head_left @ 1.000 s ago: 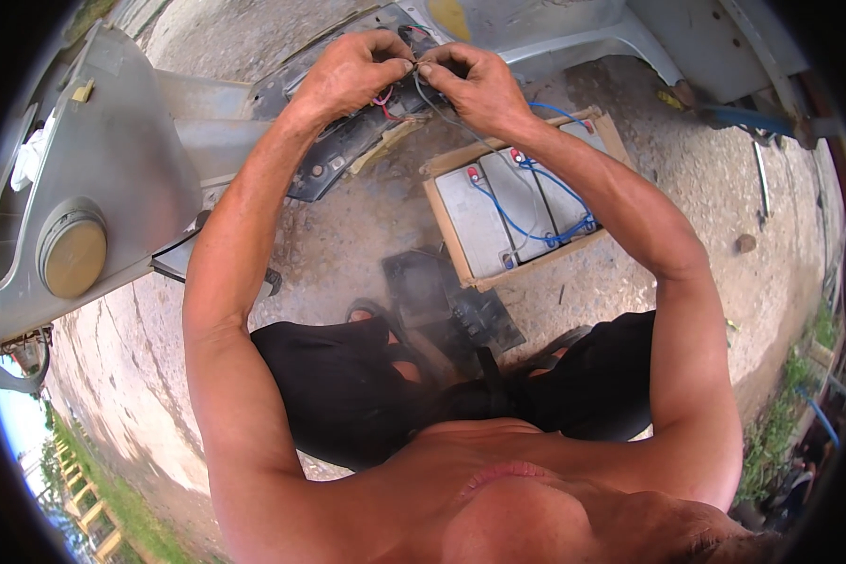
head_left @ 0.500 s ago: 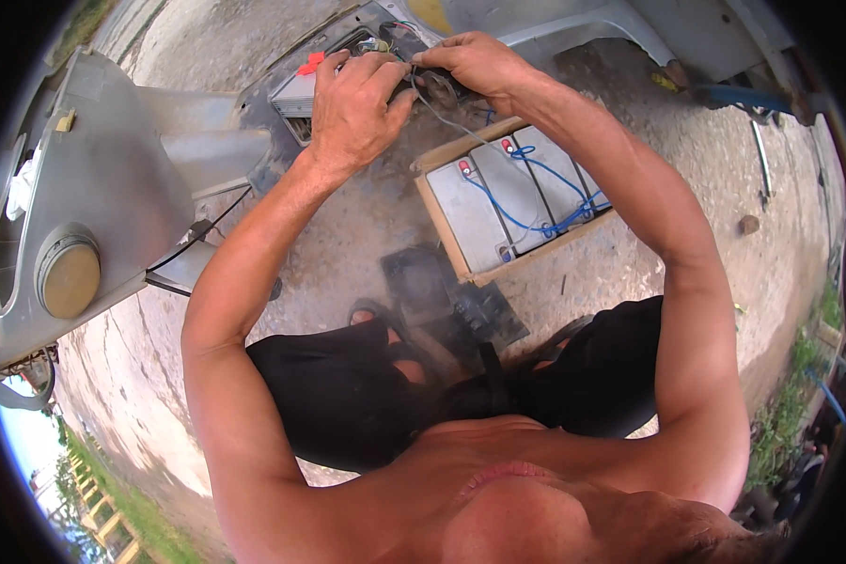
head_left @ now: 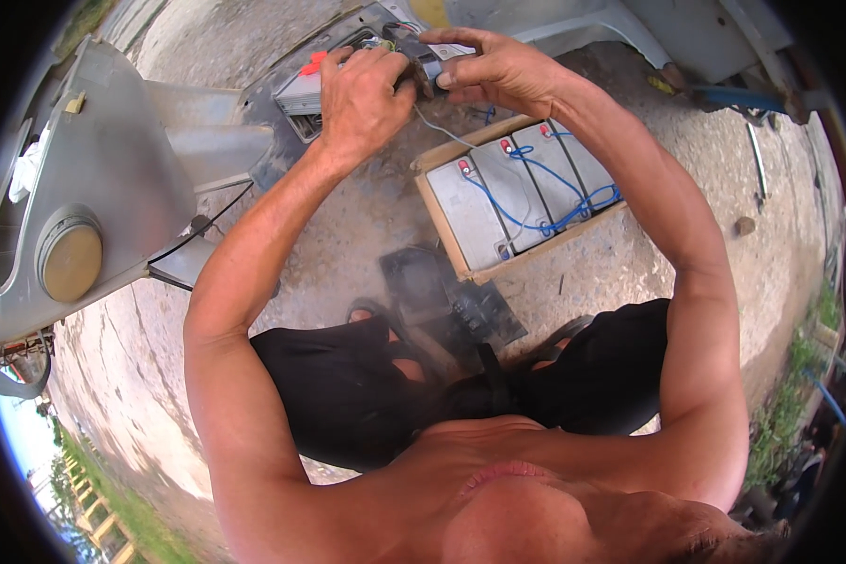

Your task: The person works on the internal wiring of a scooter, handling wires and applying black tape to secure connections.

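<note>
Up at the far side, both my hands work close together over an open frame. My left hand (head_left: 365, 101) is closed, its fingers bent over a bunch of wires (head_left: 387, 45) beside a silver finned metal box (head_left: 297, 92) with red tabs (head_left: 313, 63). The exact grip of its fingertips is hidden. My right hand (head_left: 508, 77) holds a small dark roll (head_left: 430, 71), which looks like black electrical tape, between thumb and fingers. A thin grey cable (head_left: 439, 129) runs from beneath the hands to the batteries.
A cardboard box (head_left: 449, 231) holding several grey batteries (head_left: 472, 209) joined by blue wires (head_left: 573, 177) stands right of centre. Grey body panels (head_left: 113, 179) stand at left. Dark flat pieces (head_left: 418, 287) lie by my feet. A stone (head_left: 744, 226) rests on the ground at right.
My right hand has drawn slightly right and its fingers have spread, so the dark roll now shows. My left hand has shifted a little to the right.
</note>
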Available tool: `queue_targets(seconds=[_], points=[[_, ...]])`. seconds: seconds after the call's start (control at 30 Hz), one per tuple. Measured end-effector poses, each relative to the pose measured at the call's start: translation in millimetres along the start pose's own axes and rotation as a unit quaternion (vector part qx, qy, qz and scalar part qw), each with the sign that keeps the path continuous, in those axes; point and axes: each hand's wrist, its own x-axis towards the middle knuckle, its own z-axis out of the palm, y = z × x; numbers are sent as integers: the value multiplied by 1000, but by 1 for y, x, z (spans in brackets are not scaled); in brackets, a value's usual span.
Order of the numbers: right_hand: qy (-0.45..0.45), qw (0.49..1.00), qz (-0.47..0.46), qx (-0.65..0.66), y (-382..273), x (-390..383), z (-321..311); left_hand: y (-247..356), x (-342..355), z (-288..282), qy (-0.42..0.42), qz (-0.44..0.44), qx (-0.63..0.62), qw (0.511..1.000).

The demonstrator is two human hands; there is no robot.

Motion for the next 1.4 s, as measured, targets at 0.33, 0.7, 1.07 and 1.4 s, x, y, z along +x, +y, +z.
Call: queue_targets(seconds=[0.33, 0.7, 1.07, 1.4], points=[[156, 979, 119, -49, -6, 22, 20, 2, 2, -7, -36, -20, -25, 999], [263, 821, -221, -455, 13, 16, -4, -4, 2, -11, -34, -9, -60, 998], [99, 625, -453, -628, 20, 30, -6, -7, 3, -11, -26, -27, -86, 996], [28, 670, -346, -656, -15, 47, 0, 2, 11, -19, -67, -232, -146, 959]])
